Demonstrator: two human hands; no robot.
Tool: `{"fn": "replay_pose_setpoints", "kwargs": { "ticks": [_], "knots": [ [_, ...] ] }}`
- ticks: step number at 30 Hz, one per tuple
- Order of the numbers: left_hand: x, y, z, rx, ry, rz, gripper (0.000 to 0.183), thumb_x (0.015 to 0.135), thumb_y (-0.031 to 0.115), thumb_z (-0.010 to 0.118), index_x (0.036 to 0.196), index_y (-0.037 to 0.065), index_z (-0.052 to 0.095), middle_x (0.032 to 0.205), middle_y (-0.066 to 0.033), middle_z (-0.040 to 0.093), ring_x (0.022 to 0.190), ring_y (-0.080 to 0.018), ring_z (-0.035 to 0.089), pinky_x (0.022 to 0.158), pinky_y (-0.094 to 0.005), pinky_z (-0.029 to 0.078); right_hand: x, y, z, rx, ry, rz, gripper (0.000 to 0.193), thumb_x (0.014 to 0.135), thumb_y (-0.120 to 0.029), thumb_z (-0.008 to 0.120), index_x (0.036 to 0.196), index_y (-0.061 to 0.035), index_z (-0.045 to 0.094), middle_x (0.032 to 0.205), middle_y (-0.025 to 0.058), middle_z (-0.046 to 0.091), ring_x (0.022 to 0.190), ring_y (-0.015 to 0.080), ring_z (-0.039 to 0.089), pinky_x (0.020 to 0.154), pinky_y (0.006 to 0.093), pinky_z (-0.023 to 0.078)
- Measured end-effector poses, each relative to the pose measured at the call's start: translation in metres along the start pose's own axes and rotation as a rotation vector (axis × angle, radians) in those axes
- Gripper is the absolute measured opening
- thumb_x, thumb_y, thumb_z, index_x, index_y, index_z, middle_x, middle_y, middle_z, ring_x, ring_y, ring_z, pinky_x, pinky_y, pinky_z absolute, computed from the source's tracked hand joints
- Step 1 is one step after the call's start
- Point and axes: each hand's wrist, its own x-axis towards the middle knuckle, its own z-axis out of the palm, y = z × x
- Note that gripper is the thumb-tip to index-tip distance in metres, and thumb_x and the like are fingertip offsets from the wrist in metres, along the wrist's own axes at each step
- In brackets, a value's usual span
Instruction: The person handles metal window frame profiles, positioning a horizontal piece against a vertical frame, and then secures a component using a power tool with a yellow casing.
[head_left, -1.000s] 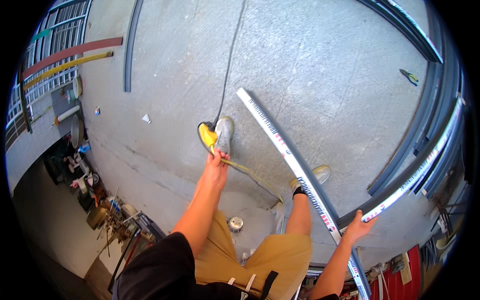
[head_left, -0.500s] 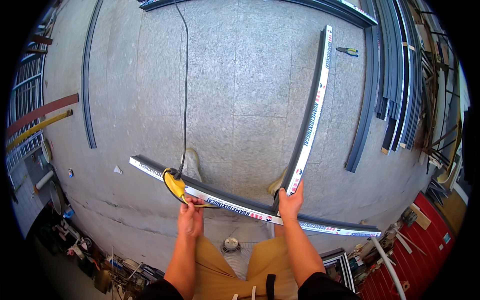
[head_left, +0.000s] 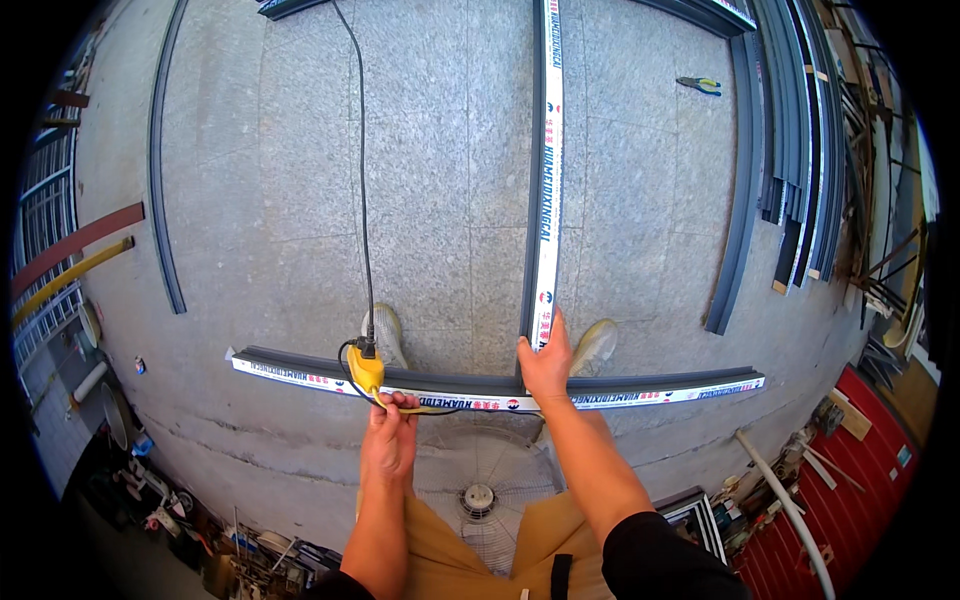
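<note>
My right hand [head_left: 549, 368] is closed round the near end of a long dark-grey profile bar [head_left: 547, 180] covered with white printed film. That bar runs away from me and meets a crosswise profile bar [head_left: 660, 393] at about a right angle. My left hand [head_left: 390, 440] pinches a yellow cable just below a yellow power socket [head_left: 366, 373]. The socket hangs over the left part of the crosswise bar, with a black plug and cord [head_left: 363, 190] joined to its top. Part of the joint between the bars is hidden by my right hand.
Pliers [head_left: 699, 86] lie on the tiled floor at the upper right. Stacked grey profiles [head_left: 800, 150] line the right side, and a single bar [head_left: 160, 170] lies left. A round fan [head_left: 479, 500] stands between my legs. A pale pipe [head_left: 785, 500] leans by red sheeting.
The long bar has swung left from a slant to nearly straight ahead, my right hand moving with it. The crosswise bar has turned almost level. My left hand still holds the yellow cable.
</note>
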Motion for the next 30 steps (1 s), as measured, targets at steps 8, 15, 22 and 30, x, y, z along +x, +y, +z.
{"fn": "replay_pose_setpoints", "kwargs": {
  "ticks": [8, 15, 22, 30],
  "knots": [
    [0.040, -0.011, 0.015, 0.025, -0.088, -0.037, 0.012, 0.103, 0.014, 0.067, 0.113, 0.017, 0.062, 0.115, -0.0006, 0.063, 0.112, -0.0209, 0.060, 0.111, -0.0428, 0.044, 0.030, 0.008, 0.031, 0.024, -0.006, -0.035, 0.078, 0.082, -0.009, 0.074, 0.152, 0.0037, 0.042, 0.144, 0.0304, 0.054, 0.131, 0.0462, 0.056, 0.110, 0.0486, 0.047],
    [0.062, 0.025, 0.020, 0.041, -0.129, -0.013, 0.013, 0.105, 0.015, 0.063, 0.118, 0.013, 0.060, 0.115, -0.0015, 0.064, 0.111, -0.0192, 0.060, 0.117, -0.0449, 0.043, 0.059, -0.029, 0.089, 0.075, -0.063, -0.006, 0.089, 0.078, -0.008, 0.073, 0.157, -0.0022, 0.033, 0.141, 0.0274, 0.053, 0.126, 0.0474, 0.056, 0.105, 0.0510, 0.048],
    [0.058, 0.017, 0.036, 0.077, -0.180, -0.014, 0.009, 0.107, 0.016, 0.061, 0.116, 0.015, 0.060, 0.117, -0.0004, 0.062, 0.115, -0.0196, 0.060, 0.117, -0.0465, 0.043, 0.080, -0.008, 0.097, 0.037, -0.052, 0.077, 0.087, 0.078, -0.009, 0.074, 0.156, -0.0046, 0.036, 0.138, 0.0280, 0.057, 0.123, 0.0471, 0.059, 0.105, 0.0510, 0.049],
    [0.044, 0.000, 0.024, 0.079, -0.136, -0.071, 0.009, 0.104, 0.015, 0.065, 0.111, 0.015, 0.060, 0.112, -0.0010, 0.062, 0.112, -0.0202, 0.061, 0.112, -0.0445, 0.045, 0.094, 0.020, 0.101, -0.107, -0.241, 0.377, 0.117, 0.072, -0.014, 0.085, 0.165, -0.0032, 0.014, 0.131, 0.0312, 0.065, 0.122, 0.0457, 0.064, 0.104, 0.0492, 0.052]
  ]
}}
